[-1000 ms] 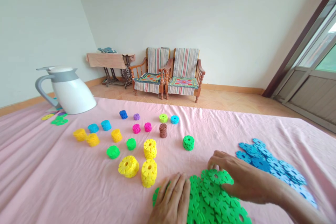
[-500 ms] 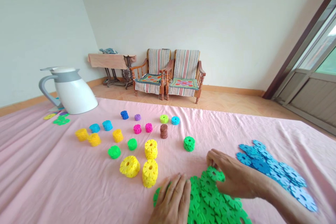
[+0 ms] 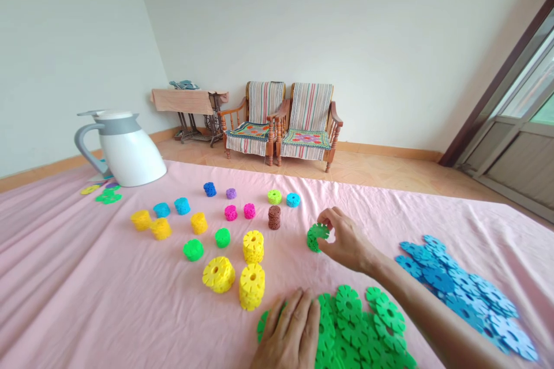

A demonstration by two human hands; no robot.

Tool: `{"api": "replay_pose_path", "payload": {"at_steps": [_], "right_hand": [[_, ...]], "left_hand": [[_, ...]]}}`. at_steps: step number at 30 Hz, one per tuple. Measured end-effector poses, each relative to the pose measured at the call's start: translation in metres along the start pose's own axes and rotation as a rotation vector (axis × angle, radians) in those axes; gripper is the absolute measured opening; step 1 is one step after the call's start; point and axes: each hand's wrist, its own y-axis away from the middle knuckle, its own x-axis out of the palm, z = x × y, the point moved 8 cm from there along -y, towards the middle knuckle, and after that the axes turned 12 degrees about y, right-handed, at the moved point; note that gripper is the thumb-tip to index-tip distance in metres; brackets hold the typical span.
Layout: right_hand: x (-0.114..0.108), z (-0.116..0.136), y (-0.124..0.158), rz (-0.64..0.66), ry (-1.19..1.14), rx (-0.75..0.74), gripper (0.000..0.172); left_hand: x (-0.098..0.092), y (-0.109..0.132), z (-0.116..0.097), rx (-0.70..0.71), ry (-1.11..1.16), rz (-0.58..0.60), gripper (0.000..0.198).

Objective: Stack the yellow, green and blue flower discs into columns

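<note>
My right hand (image 3: 344, 240) pinches a green snowflake disc (image 3: 319, 231) and holds it over a small green stack (image 3: 312, 241) on the pink cloth (image 3: 86, 288). A pile of loose green discs (image 3: 363, 326) lies at the near edge. At the pile's left side my left hand (image 3: 288, 334) rests flat on it, fingers stretched out. Ahead stand short stacks of discs: yellow stacks (image 3: 253, 285), green stacks (image 3: 193, 249), a brown stack (image 3: 274, 217), pink stacks (image 3: 231, 213) and blue stacks (image 3: 182, 206).
A heap of loose blue discs (image 3: 459, 288) lies at the right. A white jug (image 3: 125, 150) stands at the far left with a few loose discs (image 3: 108, 197) beside it. Two wooden chairs (image 3: 281, 127) and a side table (image 3: 186, 101) stand by the far wall.
My right hand picked one green disc from the pile and carried it forward and left to the small green stack. The left hand stayed on the pile.
</note>
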Motion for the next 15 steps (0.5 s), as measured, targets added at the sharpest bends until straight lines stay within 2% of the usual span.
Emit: {"api": "replay_pose_path", "payload": {"at_steps": [11, 15], "right_hand": [[0.0111, -0.0025, -0.0019, 0.019, 0.046, -0.007, 0.028], [0.0055, -0.0004, 0.0007, 0.035, 0.045, -0.005, 0.031]], "left_hand": [[0.0004, -0.0009, -0.0016, -0.003, 0.008, -0.013, 0.036], [-0.0031, -0.0023, -0.0009, 0.016, -0.013, -0.015, 0.035]]}}
